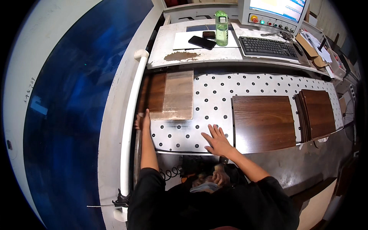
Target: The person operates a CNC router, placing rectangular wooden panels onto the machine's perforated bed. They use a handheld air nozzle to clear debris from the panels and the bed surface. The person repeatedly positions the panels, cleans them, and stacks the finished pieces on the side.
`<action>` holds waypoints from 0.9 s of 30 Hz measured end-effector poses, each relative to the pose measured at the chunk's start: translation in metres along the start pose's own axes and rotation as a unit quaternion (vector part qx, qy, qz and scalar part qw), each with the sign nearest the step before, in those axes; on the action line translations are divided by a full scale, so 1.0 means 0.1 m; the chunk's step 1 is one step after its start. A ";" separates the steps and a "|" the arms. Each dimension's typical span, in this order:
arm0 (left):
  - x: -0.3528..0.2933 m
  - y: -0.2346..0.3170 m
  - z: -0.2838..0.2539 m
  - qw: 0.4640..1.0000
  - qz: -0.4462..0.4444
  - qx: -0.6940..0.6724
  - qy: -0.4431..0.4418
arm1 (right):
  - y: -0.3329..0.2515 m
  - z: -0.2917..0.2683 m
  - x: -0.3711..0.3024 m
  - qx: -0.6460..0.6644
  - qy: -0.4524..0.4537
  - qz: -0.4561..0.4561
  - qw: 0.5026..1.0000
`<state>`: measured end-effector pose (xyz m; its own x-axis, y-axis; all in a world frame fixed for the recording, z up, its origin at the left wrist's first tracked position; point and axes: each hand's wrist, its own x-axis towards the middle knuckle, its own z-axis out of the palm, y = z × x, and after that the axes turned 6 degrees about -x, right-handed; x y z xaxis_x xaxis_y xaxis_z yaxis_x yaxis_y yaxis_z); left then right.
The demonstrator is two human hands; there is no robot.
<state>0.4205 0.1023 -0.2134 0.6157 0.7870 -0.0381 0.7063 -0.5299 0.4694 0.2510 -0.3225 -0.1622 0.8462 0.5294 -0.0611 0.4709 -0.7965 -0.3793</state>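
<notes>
A dark brown wood panel (154, 90) lies at the left end of the ball-studded white table (209, 111). A paler, worn L-shaped board (178, 94) borders it on its right and near sides. My left hand (143, 120) is at the near left corner of these, thumb up against the edge and fingers bent apart toward the white rail; it grips nothing that I can see. My right hand (218, 142) rests on the table with fingers spread, palm down. Just right of it lies a larger dark wood panel (264, 122).
A stack of smaller brown panels (318, 115) sits farther right. The white rail (132, 126) runs along the left, beside a blue machine window (80, 111). Beyond the table, a shelf holds a phone (202, 42), green bottle (221, 30), keyboard (268, 48) and monitor (278, 11).
</notes>
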 end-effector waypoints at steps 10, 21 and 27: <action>-0.32 -0.03 0.01 0.990 0.110 -0.086 -0.006 | 0.34 0.00 1.57 0.014 0.126 -0.064 0.990; -0.41 -0.06 -0.01 0.995 0.095 -0.027 -0.004 | 0.32 0.01 1.60 -0.048 0.173 -0.182 0.967; -0.40 -0.01 0.02 0.993 0.113 -0.003 0.028 | -0.11 0.42 2.16 -0.029 0.148 -0.161 0.975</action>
<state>0.3954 0.0705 -0.2143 0.7378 0.6645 0.1189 0.5496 -0.6936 0.4657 0.4186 -0.1874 -0.2098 0.6825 0.6544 0.3255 0.7306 -0.6225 -0.2805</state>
